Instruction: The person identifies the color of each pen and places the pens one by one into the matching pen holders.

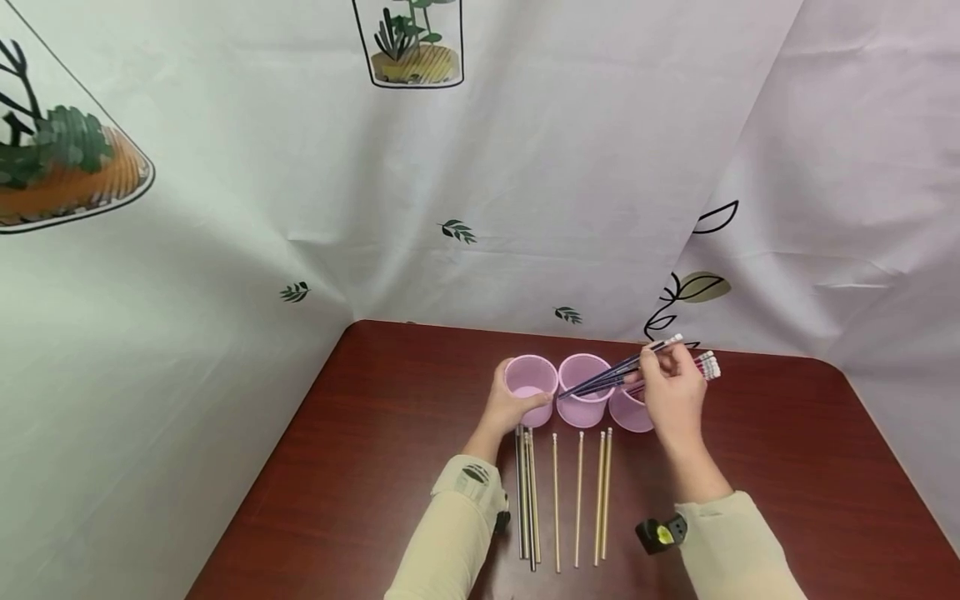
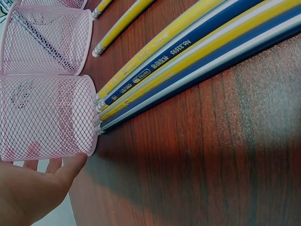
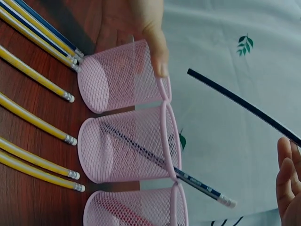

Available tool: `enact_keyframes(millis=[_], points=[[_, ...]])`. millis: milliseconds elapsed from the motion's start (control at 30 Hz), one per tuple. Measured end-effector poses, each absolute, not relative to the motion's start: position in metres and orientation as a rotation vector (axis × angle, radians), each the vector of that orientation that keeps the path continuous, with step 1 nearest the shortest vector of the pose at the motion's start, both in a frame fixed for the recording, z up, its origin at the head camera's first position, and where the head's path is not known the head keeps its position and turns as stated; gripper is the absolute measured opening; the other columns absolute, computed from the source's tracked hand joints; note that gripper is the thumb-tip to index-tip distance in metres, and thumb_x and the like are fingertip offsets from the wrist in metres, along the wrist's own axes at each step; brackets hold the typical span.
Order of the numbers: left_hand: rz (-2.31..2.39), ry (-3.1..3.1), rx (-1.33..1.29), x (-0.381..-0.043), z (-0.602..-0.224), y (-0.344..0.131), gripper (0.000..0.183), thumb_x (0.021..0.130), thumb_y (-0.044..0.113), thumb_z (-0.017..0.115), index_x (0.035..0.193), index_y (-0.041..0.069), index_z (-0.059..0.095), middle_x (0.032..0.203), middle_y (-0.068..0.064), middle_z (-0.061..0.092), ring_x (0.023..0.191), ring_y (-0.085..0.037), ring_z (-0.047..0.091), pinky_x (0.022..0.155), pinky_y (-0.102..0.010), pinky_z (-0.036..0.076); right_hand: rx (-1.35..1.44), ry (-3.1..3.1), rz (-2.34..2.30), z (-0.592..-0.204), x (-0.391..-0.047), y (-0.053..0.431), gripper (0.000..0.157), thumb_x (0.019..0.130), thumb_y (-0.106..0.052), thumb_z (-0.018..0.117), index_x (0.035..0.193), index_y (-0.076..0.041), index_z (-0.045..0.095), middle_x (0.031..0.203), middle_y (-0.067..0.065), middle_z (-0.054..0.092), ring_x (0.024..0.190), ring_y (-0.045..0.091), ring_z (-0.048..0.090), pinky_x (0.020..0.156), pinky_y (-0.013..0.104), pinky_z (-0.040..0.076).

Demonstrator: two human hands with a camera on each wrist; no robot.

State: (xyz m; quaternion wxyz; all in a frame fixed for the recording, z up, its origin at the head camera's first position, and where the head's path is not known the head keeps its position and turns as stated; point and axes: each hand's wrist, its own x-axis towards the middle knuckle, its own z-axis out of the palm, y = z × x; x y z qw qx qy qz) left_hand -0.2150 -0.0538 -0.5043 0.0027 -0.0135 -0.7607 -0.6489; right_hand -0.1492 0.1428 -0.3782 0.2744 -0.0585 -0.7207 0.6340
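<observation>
A dark pencil (image 3: 244,102) is pinched near its eraser end by the right hand (image 1: 672,398), slanting left and down from it, its tip near the left cup (image 3: 127,75), which the left hand (image 1: 504,410) grips, while yellow pencils (image 1: 578,500) lie on the table (image 1: 315,500).

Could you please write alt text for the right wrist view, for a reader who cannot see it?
A right hand holds a dark blue pencil near three pink mesh cups in a row; a left hand grips one end cup. A second dark blue pencil leans in the middle cup; yellow and blue pencils lie on a reddish wooden table.
</observation>
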Motion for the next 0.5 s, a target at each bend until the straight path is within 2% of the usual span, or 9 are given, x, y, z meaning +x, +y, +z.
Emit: enact_keyframes(millis=[133,333,433,500], points=[[-2.038,-2.386,-0.037,-0.215,-0.504,-0.056,0.093,0.063,0.008,0.084,0.138,0.003,0.029,0.129,-0.02,0.044,0.117,-0.036,0.044,0.1,-0.048,0.035,-0.166,-1.915,1.663,-0.382,-0.151,0.147,0.01,0.09,-0.001,0.053,0.087,0.009,0.051,0.064,-0.015,0.061,0.046,-0.002,0.056,0.043,0.013,0.043],[-2.039,-2.388,-0.026,-0.215,-0.506,-0.056,0.093,0.062,0.007,0.084,0.138,0.003,0.029,0.13,-0.02,0.044,0.117,-0.036,0.044,0.1,-0.047,0.035,-0.292,-1.953,1.534,-0.409,-0.158,0.161,0.015,0.089,-0.011,0.058,0.094,0.003,0.056,0.069,-0.014,0.063,0.05,-0.005,0.056,0.049,0.011,0.045],[-2.049,-2.377,-0.043,-0.214,-0.505,-0.054,0.092,0.062,0.006,0.083,0.138,0.003,0.03,0.129,-0.021,0.044,0.116,-0.038,0.044,0.1,-0.049,0.035,-0.337,-1.972,1.461,-0.418,-0.159,0.163,0.016,0.088,-0.013,0.058,0.097,0.0,0.055,0.072,-0.01,0.065,0.053,-0.006,0.056,0.051,0.011,0.045],[-2.054,-2.372,-0.043,-0.214,-0.504,-0.053,0.091,0.062,0.006,0.083,0.137,0.004,0.031,0.128,-0.021,0.045,0.116,-0.038,0.044,0.099,-0.049,0.035,-0.368,-1.986,1.423,-0.424,-0.158,0.163,0.017,0.088,-0.014,0.058,0.099,-0.002,0.054,0.072,-0.012,0.064,0.055,-0.007,0.057,0.053,0.01,0.045]])
